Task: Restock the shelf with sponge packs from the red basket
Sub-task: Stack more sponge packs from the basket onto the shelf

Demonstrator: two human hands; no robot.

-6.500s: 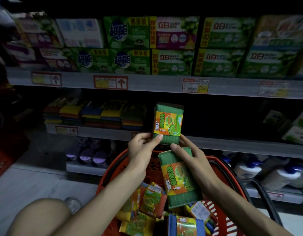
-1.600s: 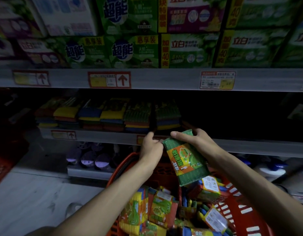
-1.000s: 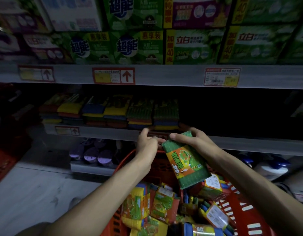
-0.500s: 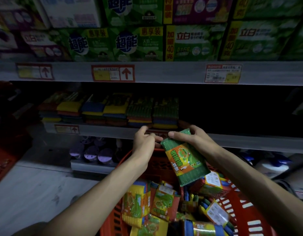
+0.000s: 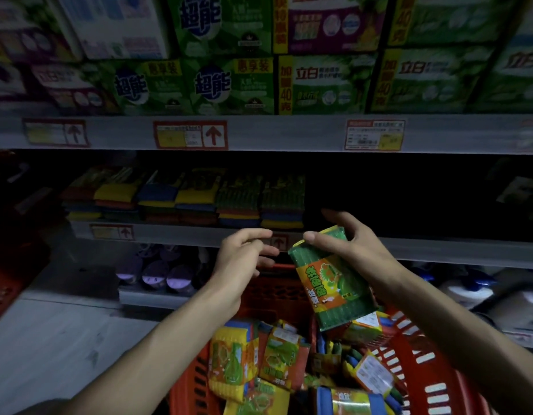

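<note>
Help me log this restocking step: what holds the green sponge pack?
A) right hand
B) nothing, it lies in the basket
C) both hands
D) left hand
A: the right hand grips the green sponge pack by its top end; the left hand is beside it, empty and apart.

I see a glossy film-wrapped sponge pack (image 5: pixel 331 280), a slotted red plastic basket (image 5: pixel 420 354), and printed cardboard boxes (image 5: pixel 325 82) above.

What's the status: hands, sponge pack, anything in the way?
Right hand grips green sponge pack by its top, over red basket. Left hand empty, fingers relaxed, just left of pack. Shelf slot beside stacked sponges dark; no obstruction seen.
</note>
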